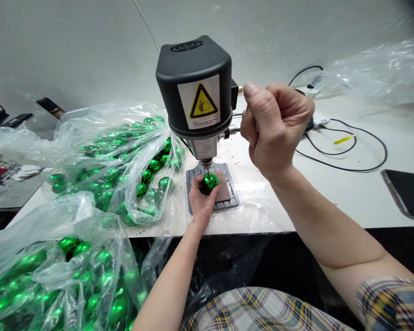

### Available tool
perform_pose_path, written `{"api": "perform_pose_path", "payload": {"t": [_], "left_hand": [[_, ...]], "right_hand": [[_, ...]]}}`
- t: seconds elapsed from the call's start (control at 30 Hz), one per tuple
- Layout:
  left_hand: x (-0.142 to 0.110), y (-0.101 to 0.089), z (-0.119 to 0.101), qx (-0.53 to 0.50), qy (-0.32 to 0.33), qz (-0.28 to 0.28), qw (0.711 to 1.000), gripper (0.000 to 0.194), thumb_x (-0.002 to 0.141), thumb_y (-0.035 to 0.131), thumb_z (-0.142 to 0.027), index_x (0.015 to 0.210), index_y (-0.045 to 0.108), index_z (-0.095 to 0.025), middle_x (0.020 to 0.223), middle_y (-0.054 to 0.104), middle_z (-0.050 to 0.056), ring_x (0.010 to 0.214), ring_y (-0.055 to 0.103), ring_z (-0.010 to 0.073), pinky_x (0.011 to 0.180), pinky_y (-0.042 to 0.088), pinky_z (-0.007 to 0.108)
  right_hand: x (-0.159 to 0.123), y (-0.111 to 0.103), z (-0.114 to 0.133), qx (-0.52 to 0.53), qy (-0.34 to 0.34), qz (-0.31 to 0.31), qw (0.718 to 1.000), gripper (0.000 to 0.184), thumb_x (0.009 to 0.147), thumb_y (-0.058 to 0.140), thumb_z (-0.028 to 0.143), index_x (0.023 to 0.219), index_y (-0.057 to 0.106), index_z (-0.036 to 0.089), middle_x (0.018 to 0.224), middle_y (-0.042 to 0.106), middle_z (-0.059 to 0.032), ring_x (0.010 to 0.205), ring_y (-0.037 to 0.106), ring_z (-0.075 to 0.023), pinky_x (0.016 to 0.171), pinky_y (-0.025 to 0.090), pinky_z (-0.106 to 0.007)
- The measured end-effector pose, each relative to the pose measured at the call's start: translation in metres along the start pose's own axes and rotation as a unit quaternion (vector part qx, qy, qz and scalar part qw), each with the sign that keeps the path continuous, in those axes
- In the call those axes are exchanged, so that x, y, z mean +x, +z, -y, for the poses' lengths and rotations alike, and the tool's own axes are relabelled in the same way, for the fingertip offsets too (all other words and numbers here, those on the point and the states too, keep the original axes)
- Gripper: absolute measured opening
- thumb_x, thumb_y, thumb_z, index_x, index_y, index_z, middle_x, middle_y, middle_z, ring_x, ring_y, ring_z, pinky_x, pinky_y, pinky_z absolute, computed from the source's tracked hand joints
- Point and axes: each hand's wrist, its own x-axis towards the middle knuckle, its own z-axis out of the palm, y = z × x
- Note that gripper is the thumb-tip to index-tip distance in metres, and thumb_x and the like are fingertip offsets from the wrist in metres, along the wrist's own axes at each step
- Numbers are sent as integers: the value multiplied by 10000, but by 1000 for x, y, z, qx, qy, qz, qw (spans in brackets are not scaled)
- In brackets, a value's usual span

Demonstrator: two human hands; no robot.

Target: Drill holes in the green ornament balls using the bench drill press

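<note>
A small black bench drill press (169, 87) with a yellow hazard label stands in the middle of the table. Under its chuck (207, 162), my left hand (202, 202) grips a shiny green bauble (211, 180) between thumb and fingers. The bauble rests on a brownish square pad (227, 188), which lies on the grey slotted base plate (192, 202). The drill bit is at the top of the bauble; whether it has gone in I cannot tell. My right hand (276, 124) is closed in a fist at the press's feed lever (233, 130), whose end is hidden by the fingers.
Clear plastic bags of green baubles (103, 184) lie on the table at left, with another bag (72, 280) in front. At right are a black phone (407, 193), a looped black cable (369, 169) with a yellow tag, and crumpled plastic film (382, 73). Dark shavings dot the tabletop.
</note>
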Motion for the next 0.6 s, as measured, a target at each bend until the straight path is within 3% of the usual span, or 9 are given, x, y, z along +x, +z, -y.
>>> {"api": "perform_pose_path", "payload": {"t": [0.33,0.6], "left_hand": [[2,-2,7,-10,13,17,1000,500,728,828,-386,1113,557,-216,1114,663,68,1076,649,240,985,511,405],[2,-3,7,-8,8,16,1000,507,718,832,-381,1115,564,-218,1117,665,67,1074,653,243,973,517,401]], "right_hand": [[0,0,1,13,-2,-4,1000,572,874,659,485,533,292,209,424,319,50,397,271,-73,406,251,-299],[-15,-5,1,61,-9,-18,998,540,857,671,243,496,273,193,424,270,54,377,249,-74,419,150,-316]]}}
